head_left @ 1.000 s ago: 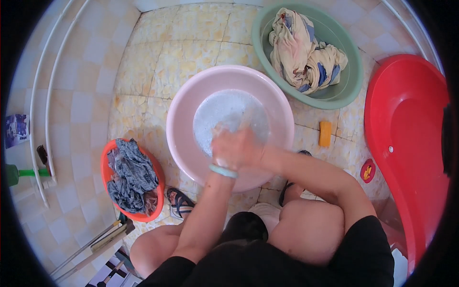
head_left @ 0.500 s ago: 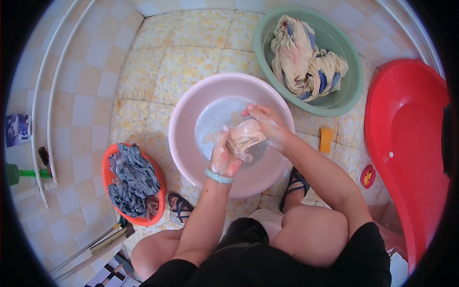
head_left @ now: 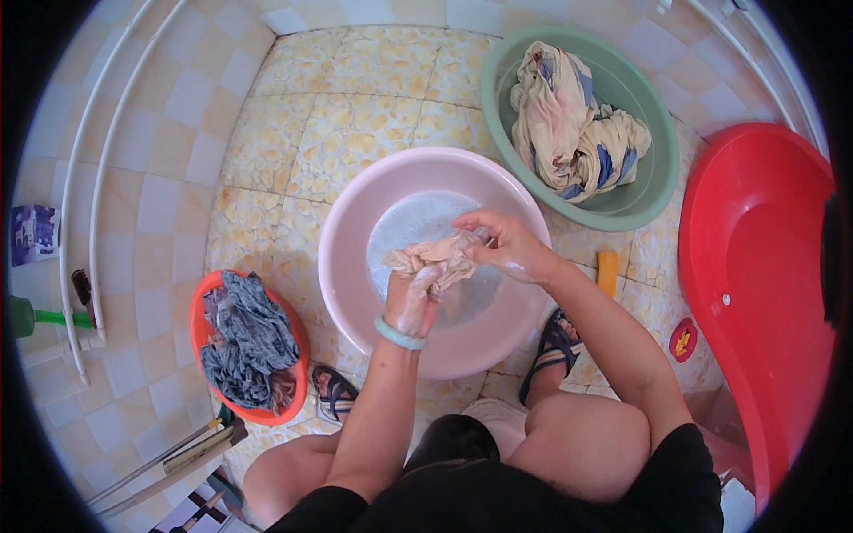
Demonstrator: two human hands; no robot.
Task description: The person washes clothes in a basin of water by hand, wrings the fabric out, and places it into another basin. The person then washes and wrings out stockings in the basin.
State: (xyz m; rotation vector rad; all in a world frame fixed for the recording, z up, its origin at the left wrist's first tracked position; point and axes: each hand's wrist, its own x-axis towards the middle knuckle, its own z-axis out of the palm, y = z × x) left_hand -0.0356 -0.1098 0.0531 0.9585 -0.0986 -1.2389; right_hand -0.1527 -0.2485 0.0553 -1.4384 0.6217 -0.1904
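Observation:
Over a pink basin (head_left: pixel 351 324) of cloudy, sudsy water, I hold a bunched, wet beige cloth (head_left: pixel 435 260). My left hand (head_left: pixel 409 302), with a pale green bangle at the wrist, is closed around its near left side. The fingers of my right hand (head_left: pixel 506 247) pinch the cloth's right end. White suds cling to both hands. The cloth is crumpled, so what kind of garment or cloth it is cannot be made out. Part of it hangs just above the water.
A green basin (head_left: pixel 491 124) with twisted beige and blue fabric (head_left: pixel 577 124) stands at the far right. Left of me, an orange basin (head_left: pixel 302 355) holds grey clothes (head_left: pixel 249 342). A yellow bar (head_left: pixel 608 273) lies on the tiles. A red tub (head_left: pixel 755 258) lines the right.
The cloth has been turned and bunched up between my hands. My right hand has gone from open beside it to pinching its end. The whole view has shifted slightly.

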